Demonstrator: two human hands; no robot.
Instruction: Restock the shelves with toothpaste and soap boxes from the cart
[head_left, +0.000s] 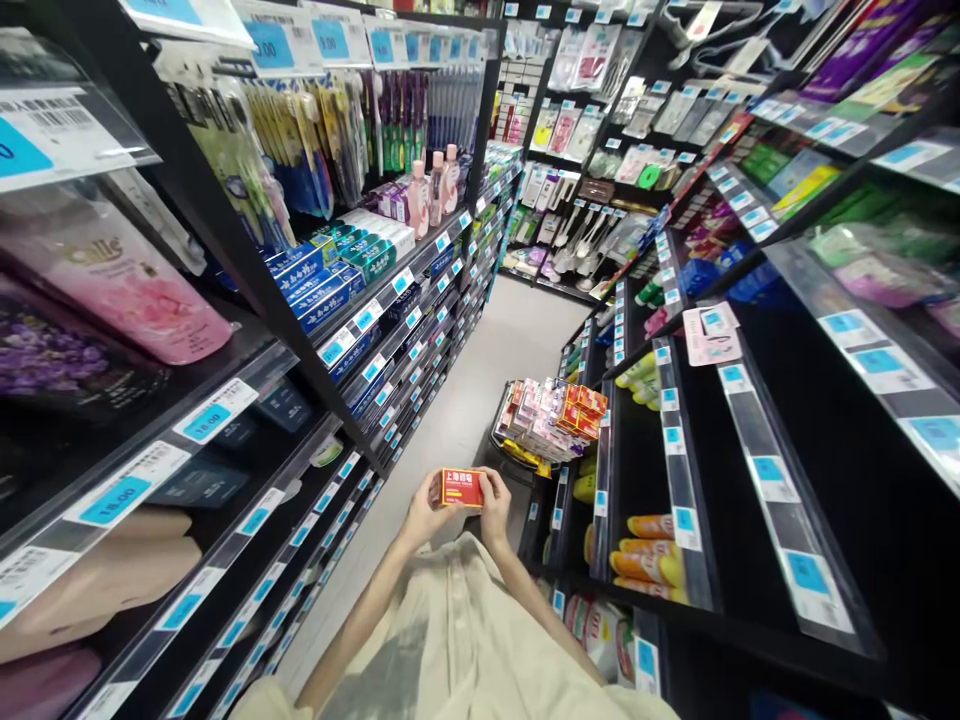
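Observation:
Both my hands hold one small red and orange box (pixel 459 488) in front of my body, low in the middle of the view. My left hand (pixel 424 512) grips its left end, fingers curled round it. My right hand (pixel 495 502) pinches its right end from above and the side. Just beyond the box stands a basket (pixel 517 462) piled with several similar small boxes (pixel 551 412) in red, orange and pink, on the aisle floor against the right shelving.
I stand in a narrow shop aisle with a pale floor (pixel 480 370). Black shelves with blue price tags line both sides: toothpaste boxes (pixel 322 280) and toothbrushes on the left, yellow and orange bottles (pixel 649 560) low on the right. More hanging goods fill the far wall.

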